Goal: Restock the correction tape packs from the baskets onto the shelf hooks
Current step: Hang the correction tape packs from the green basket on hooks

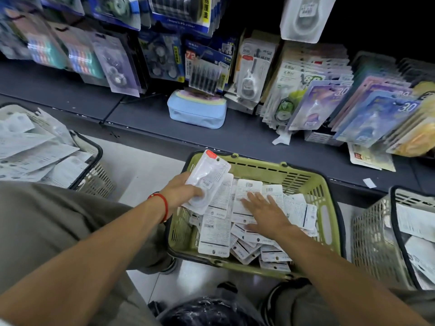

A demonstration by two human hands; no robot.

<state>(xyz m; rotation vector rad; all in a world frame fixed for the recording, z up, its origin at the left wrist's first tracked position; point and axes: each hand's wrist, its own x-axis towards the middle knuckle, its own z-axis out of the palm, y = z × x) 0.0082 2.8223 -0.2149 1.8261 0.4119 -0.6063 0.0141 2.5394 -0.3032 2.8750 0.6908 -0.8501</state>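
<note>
**Head view: hands in the green basket below the stationery shelf**

The head camera looked down on a dark shelf (146, 128) whose hooks carried rows of hanging stationery packs (162, 57), with a pale blue pouch (196, 111) lying on its ledge. On the floor in front of it sat a green basket (306, 182) heaped with correction tape packs (214, 234), most of them back side up. A grey basket (94, 172) of white packs stood to its left and another grey basket (372, 229) to its right. The left hand (181, 191), with a red cord bracelet (163, 205) on its wrist, grasped a small stack of packs (208, 180) over the basket's left edge, thumb on the clear blister of the top one. The right hand (266, 212) lay released, fingers straight and spread, flat on the loose packs inside the basket.
</note>
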